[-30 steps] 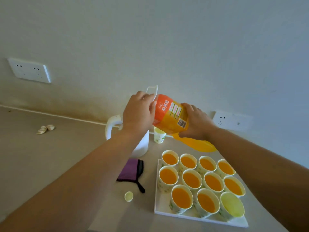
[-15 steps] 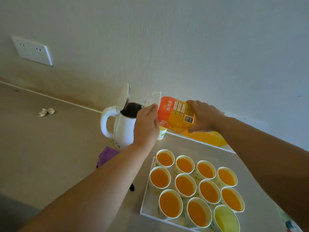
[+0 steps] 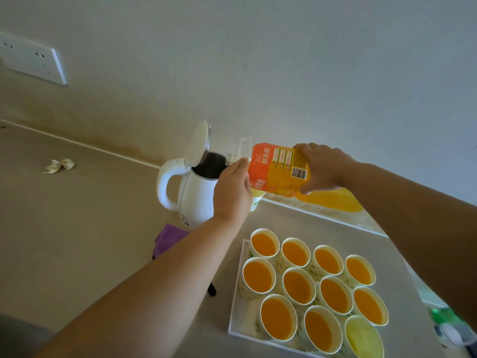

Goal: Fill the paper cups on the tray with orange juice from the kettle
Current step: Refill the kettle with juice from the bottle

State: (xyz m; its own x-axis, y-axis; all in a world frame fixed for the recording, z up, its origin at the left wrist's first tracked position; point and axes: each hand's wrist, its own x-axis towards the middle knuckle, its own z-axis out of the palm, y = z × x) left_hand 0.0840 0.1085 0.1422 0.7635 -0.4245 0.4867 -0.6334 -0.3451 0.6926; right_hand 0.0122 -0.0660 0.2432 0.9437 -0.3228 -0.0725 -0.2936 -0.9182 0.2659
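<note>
1. Gripping an orange pouch (image 3: 278,169) near its spout end, the left hand (image 3: 232,192) shows its back to the camera, with the thumb lying along the pouch's edge.
2. The right hand (image 3: 322,169) clasps the pouch's other end, at 3 o'clock of the left hand, with its fingers curled over the top.
3. Between the two hands the pouch lies nearly level. Its clear spout (image 3: 230,160) points toward 9 o'clock and reaches over the open mouth of the kettle (image 3: 196,202). Whether anything is running out cannot be made out.
4. The kettle is white and stands upright on the desk (image 3: 90,228), just beside the left hand at its 9 o'clock. Its handle faces 9 o'clock and its lid (image 3: 198,143) is tipped up and open.
5. A lone paper cup (image 3: 256,202) peeks out behind the left hand, at 3 o'clock of the kettle.
6. At 5 o'clock of the kettle sits a white tray (image 3: 236,306) holding eleven visible cups (image 3: 298,286) packed close together in three rows.
7. Ten of them hold orange juice (image 3: 258,277) almost to the brim. The one at the tray's 5 o'clock corner (image 3: 361,337) looks pale yellow inside.
8. A purple cloth (image 3: 167,239) lies at 6 o'clock of the kettle, partly hidden by the left forearm.
9. A crumpled scrap of paper (image 3: 59,165) rests on the desk well apart, at 9 o'clock of the kettle.
10. On the wall (image 3: 284,60), a white socket (image 3: 33,60) is at 10 o'clock of the kettle.
</note>
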